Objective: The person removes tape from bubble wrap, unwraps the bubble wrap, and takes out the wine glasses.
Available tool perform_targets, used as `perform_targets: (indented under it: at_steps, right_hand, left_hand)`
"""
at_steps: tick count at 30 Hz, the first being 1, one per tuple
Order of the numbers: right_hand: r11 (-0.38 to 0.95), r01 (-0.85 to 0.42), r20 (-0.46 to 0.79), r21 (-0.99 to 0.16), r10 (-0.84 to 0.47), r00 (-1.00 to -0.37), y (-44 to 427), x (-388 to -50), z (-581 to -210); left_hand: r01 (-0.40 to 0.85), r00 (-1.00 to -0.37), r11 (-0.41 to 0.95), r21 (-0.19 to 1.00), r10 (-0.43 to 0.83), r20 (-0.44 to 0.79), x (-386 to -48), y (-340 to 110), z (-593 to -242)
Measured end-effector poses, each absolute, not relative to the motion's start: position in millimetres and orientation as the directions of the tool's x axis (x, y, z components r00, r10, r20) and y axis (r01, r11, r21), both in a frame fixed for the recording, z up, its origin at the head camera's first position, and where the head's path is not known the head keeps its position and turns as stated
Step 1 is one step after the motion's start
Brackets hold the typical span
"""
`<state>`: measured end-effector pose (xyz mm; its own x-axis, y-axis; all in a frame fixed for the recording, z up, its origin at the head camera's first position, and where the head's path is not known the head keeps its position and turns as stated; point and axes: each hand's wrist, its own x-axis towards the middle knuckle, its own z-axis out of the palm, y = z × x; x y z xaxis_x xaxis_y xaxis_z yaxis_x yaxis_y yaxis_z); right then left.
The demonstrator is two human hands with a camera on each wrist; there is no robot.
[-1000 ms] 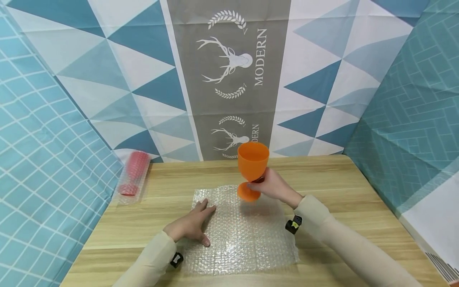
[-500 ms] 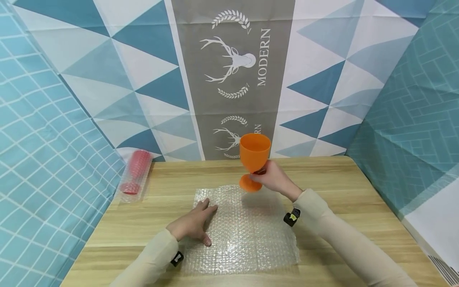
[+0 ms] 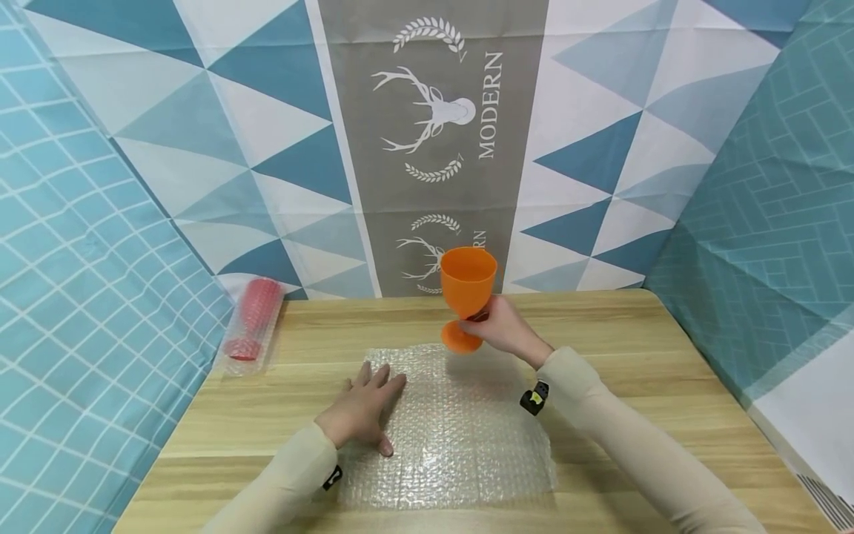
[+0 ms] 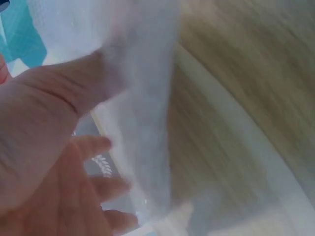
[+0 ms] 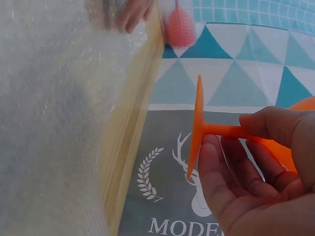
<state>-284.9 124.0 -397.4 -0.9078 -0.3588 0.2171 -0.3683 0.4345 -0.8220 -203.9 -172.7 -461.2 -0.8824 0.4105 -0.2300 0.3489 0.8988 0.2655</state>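
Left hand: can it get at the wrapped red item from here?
Probably yes. The left hand lies spread at the edge of the bubble wrap, and nothing stands between it and the wrapped red item, though it would likely have to reach forward and left.

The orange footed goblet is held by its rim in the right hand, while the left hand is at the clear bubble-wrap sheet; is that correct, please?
Not by the rim: the right hand holds the orange footed goblet by its stem, as the right wrist view shows. The rest stands.
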Motion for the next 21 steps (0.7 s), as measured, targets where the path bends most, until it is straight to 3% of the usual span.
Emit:
perform_targets:
  at_steps: [9,21]
  right_hand:
    - [0.442,-0.371,0.219,-0.816,-0.357,-0.908,120.7,-298.3,-394.1]
    - [0.447,-0.326,0.196,-0.833,-0.313,-0.93,109.4,-313.1,-390.0]
  left_hand:
    - [0.25,-0.868,0.911,0.327,0.361,-0.342,-211.2,-182.7,-464.8]
    - [0.235,-0.836,0.914,0.33,0.364,-0.412,-214.4,-181.2,-461.0]
